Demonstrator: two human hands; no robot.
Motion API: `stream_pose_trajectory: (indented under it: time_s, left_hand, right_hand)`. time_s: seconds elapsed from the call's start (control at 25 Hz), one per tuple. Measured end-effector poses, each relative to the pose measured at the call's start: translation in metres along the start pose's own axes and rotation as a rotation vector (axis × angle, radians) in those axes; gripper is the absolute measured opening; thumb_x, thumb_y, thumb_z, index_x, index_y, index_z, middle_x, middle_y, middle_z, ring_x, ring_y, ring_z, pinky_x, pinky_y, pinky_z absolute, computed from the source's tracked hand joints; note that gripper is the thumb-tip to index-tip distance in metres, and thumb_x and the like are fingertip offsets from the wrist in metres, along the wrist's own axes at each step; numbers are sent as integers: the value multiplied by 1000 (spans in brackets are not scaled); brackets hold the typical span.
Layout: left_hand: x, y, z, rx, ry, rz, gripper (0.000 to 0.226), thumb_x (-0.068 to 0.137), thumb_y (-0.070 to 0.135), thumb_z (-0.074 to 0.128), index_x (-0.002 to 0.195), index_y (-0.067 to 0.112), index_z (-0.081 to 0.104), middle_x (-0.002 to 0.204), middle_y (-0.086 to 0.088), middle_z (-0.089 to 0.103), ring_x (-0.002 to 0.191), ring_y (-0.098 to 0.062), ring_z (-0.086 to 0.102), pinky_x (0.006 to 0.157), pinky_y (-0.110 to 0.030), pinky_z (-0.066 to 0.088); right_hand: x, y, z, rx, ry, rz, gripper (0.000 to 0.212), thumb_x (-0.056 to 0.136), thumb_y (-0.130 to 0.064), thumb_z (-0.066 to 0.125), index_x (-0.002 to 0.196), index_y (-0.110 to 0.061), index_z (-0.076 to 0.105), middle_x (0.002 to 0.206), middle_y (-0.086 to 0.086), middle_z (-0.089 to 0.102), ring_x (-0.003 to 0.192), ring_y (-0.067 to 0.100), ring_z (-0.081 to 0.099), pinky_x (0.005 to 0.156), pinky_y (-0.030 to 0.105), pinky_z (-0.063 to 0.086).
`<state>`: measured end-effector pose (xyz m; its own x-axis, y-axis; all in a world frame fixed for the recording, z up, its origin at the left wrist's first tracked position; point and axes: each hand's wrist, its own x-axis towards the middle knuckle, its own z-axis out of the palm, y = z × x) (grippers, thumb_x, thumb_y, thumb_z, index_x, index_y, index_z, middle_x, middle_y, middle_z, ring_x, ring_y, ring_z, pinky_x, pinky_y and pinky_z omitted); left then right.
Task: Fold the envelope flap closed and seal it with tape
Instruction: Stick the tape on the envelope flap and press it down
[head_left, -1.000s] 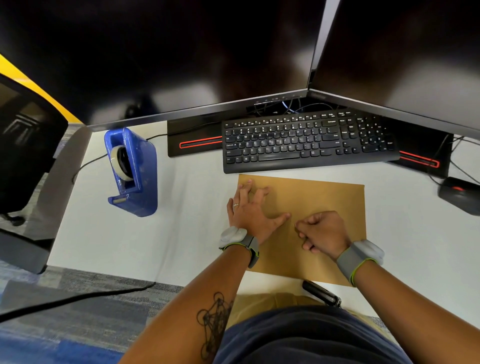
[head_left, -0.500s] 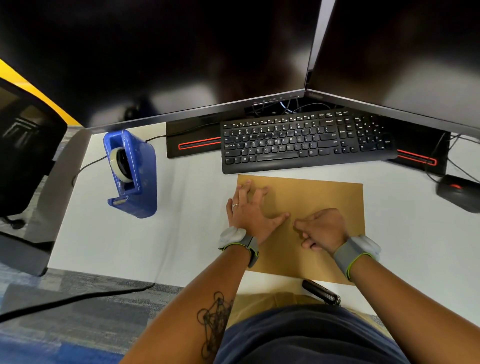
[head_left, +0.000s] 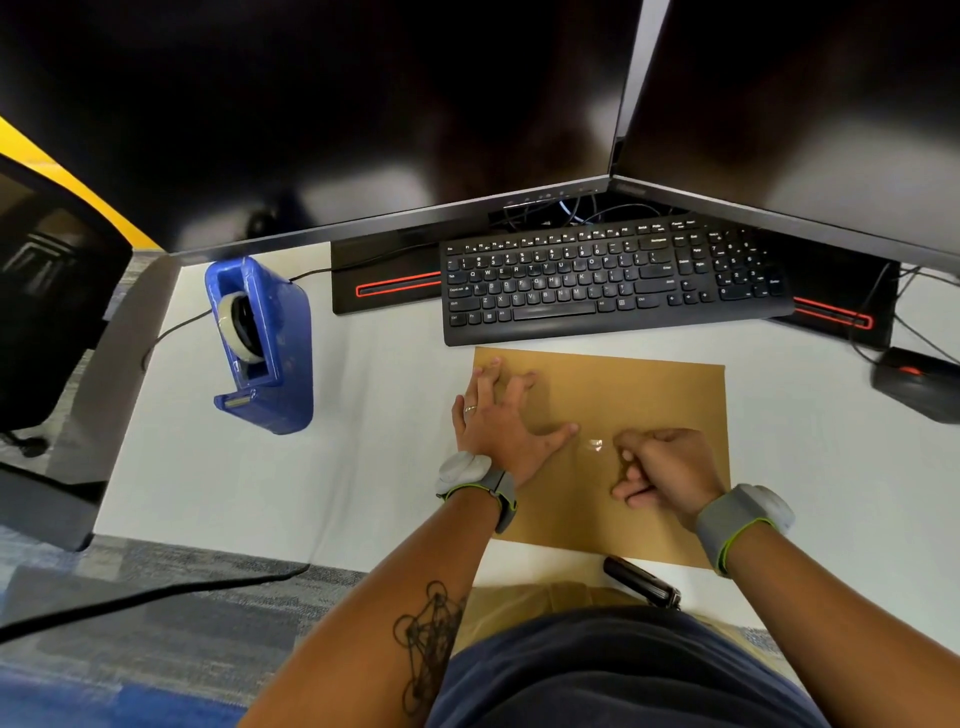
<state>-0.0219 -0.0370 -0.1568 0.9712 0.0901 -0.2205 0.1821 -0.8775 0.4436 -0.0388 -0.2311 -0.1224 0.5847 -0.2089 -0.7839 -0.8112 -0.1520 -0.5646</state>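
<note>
My left hand (head_left: 498, 426) lies spread flat on the envelope (head_left: 639, 395) before the keyboard (head_left: 613, 280), right hand (head_left: 662, 467) curled, fingertips on glinting tape (head_left: 596, 445) — I'd rub outward firmly, smoothing bubbles.

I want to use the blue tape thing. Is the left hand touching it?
Apart. The head view shows bare white desk between the left hand, flat on the envelope, and the tape dispenser.

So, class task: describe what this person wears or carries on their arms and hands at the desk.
Both forearms are bare, with no sleeves. The left hand has a ring on one finger. Each wrist carries a grey band edged in lime green with a pale rounded pod. The left forearm bears a dark geometric line tattoo. The right hand shows no rings.
</note>
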Motion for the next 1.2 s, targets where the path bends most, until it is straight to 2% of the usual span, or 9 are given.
stream_pose_trajectory:
  time_s: [0.16,0.36,0.64,0.84,0.92,1.04,1.08,1.16,1.2]
  left_hand:
    - [0,-1,1,-4,9,3,81,59,89,52,130,51,41,155,4,24,146,-22,15,117,-50,12]
    - [0,0,1,3,15,5,81,59,89,51,129,51,41,155,4,26,146,-22,16,117,-50,13]
    - [1,-1,1,1,23,12,80,59,89,52,129,52,40,154,5,26,145,-22,17,117,-51,13]
    - [0,-1,-1,17,-31,16,77,65,85,52,133,51,39,157,5,21,147,-22,12,118,-50,10]
    - [0,-2,-4,28,-68,37,70,73,76,55,136,49,38,160,6,17,148,-21,8,119,-50,10]
    - [-7,-4,-10,58,-73,152,59,85,55,56,140,41,40,160,6,19,148,-23,8,118,-52,15]
    - [-11,-4,-10,80,-54,216,56,88,49,56,141,39,41,160,5,21,148,-24,10,118,-52,16]
    - [-20,2,-8,112,-38,332,53,92,40,51,143,35,39,159,6,24,148,-24,16,117,-51,15]
    - [-24,6,-6,121,-61,376,52,94,36,47,145,35,36,160,8,23,148,-22,17,116,-50,15]
  right_hand:
    - [-2,2,-1,-13,-14,-1,34,79,-36,76,71,-6,62,44,10,57,48,32,70,41,31,53]
    - [-4,-1,6,-143,-39,-24,55,60,-57,86,65,-8,61,46,13,63,48,32,70,40,31,54]
    - [0,0,7,-167,-43,-3,51,60,-54,87,61,-12,57,45,12,63,46,31,69,39,30,52]
    - [0,0,-2,-31,-54,-18,41,75,-41,82,64,-10,57,46,8,60,41,27,64,40,28,51]
    - [-1,4,-10,12,46,-133,42,82,-38,76,59,-9,56,47,9,59,37,22,56,41,28,46]
    - [-1,15,-21,-180,347,-458,38,85,-30,72,58,-8,57,56,7,61,52,17,54,62,29,45]
    - [-3,16,-21,-219,395,-596,26,85,-23,72,64,-11,61,64,5,63,61,14,56,67,27,45]
    - [-6,16,-19,-383,356,-872,7,85,-12,70,92,-11,68,94,7,67,90,18,62,84,29,48]
    - [-4,18,-16,-529,310,-969,22,87,-12,66,109,-8,66,113,12,65,107,26,59,94,36,48]
